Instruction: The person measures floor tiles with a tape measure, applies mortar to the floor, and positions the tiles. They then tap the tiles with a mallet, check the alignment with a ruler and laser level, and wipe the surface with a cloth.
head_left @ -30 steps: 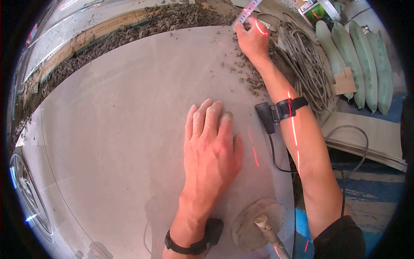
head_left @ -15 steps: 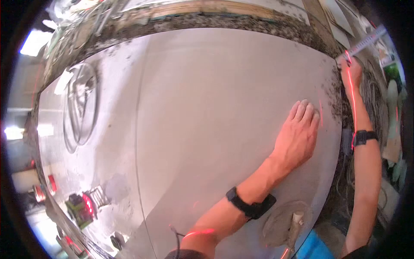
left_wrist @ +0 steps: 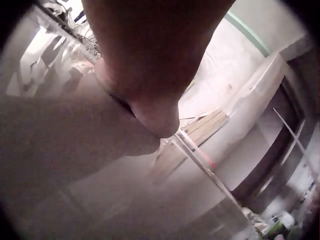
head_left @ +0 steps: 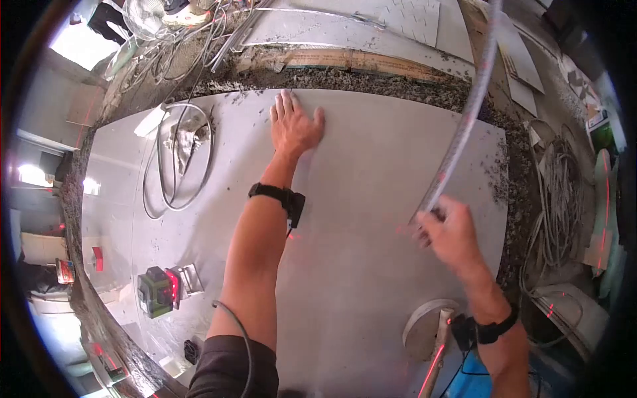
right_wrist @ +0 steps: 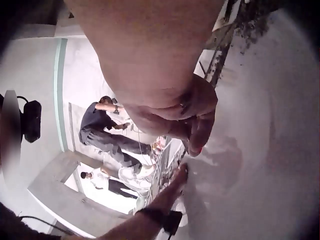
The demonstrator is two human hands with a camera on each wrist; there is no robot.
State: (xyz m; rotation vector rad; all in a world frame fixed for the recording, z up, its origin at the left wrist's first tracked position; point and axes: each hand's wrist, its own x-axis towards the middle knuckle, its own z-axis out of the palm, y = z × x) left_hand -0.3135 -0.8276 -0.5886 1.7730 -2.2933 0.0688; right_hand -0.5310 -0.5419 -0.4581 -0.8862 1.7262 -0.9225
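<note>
My left hand (head_left: 294,126) rests flat near the far edge of a large grey tile slab (head_left: 371,172), fingers straight and thumb spread. My right hand (head_left: 451,235), over the slab's right part, pinches a pale tape measure blade (head_left: 468,123) with red marks. The blade bows up and away past the far edge. In the right wrist view the curled fingers (right_wrist: 200,120) of that hand show, but the blade is hardly visible there. The left wrist view shows mostly the dark underside of the left hand (left_wrist: 145,65).
A green laser level (head_left: 156,292) stands at the slab's left. A looped cable (head_left: 176,159) lies farther back. A round disc with a stick handle (head_left: 434,345) is near right. Crumbly mortar (head_left: 371,81) borders the slab. Another person (right_wrist: 100,125) stands beyond.
My left hand has moved far left and away to the slab's far edge. The right hand has come in from the right corner over the slab, still holding the tape blade; the head view turned left.
</note>
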